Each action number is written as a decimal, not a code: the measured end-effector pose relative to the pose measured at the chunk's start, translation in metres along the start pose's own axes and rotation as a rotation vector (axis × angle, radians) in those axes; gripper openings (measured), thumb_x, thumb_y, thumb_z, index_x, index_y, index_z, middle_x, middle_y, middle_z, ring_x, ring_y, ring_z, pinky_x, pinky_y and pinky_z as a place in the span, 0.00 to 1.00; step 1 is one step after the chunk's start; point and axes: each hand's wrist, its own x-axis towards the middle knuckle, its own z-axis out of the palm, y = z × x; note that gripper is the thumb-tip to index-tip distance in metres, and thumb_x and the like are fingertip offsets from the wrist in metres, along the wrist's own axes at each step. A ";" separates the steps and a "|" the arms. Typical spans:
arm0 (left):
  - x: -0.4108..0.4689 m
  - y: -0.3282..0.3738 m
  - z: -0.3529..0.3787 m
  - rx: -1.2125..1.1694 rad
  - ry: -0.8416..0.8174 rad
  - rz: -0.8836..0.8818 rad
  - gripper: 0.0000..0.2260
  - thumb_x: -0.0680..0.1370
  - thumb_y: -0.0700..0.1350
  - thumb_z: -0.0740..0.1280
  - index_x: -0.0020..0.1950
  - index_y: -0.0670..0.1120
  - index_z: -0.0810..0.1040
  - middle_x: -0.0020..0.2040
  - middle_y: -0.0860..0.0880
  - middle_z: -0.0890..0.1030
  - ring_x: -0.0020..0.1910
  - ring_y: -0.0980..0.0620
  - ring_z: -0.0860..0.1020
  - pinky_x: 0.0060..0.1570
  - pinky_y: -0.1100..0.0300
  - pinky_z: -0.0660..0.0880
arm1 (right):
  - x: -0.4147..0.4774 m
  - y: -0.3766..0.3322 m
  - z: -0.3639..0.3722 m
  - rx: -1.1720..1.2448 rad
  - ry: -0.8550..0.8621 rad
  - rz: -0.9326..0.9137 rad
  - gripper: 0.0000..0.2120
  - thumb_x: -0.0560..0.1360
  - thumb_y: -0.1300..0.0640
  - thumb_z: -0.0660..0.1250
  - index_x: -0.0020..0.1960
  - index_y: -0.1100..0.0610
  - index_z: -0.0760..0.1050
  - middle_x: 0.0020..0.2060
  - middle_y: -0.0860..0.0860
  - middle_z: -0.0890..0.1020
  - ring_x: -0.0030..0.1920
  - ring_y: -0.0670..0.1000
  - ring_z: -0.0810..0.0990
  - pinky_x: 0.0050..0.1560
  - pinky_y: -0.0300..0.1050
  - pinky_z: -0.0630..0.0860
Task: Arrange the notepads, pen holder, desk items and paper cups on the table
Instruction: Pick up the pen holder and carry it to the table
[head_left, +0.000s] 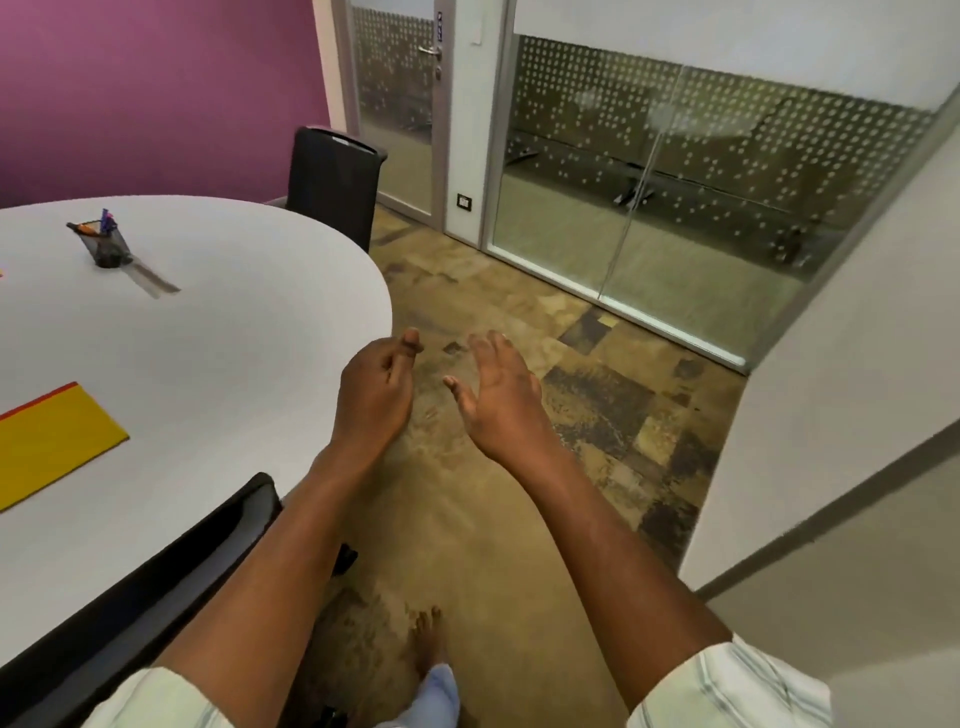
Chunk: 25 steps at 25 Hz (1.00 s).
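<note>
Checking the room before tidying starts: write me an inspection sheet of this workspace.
Surface: white table with a rounded end.
Job's things: mesh pen holder upright with pens, far side; yellow notepad flat at the left; no paper cups seen.
Clutter: grey strip by the pen holder's base, possibly a ruler.
Hands: left hand has curled fingers, holding nothing; right hand open; both in the air by the table's edge.
Cables: nothing seen.
Surroundings: black chair at the far end, second chair at the near edge, purple wall, glass partition, carpet.
</note>
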 end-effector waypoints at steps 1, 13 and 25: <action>0.020 -0.005 0.020 -0.010 -0.001 -0.001 0.20 0.81 0.56 0.54 0.46 0.47 0.81 0.40 0.57 0.78 0.37 0.73 0.73 0.36 0.81 0.65 | 0.019 0.017 0.001 -0.016 -0.002 0.015 0.29 0.80 0.43 0.56 0.76 0.52 0.55 0.77 0.53 0.54 0.77 0.52 0.49 0.73 0.55 0.52; 0.258 -0.037 0.196 -0.030 -0.136 0.002 0.24 0.77 0.65 0.46 0.34 0.51 0.70 0.28 0.56 0.69 0.30 0.62 0.71 0.30 0.65 0.60 | 0.269 0.161 0.034 0.004 -0.026 0.244 0.33 0.78 0.37 0.53 0.77 0.51 0.50 0.77 0.50 0.51 0.77 0.50 0.49 0.73 0.60 0.53; 0.471 -0.099 0.349 0.440 -0.133 -0.059 0.41 0.72 0.71 0.37 0.77 0.46 0.51 0.78 0.42 0.51 0.77 0.43 0.47 0.75 0.46 0.50 | 0.535 0.296 0.054 0.001 -0.153 0.079 0.35 0.78 0.37 0.53 0.78 0.52 0.46 0.78 0.47 0.43 0.77 0.48 0.39 0.73 0.62 0.46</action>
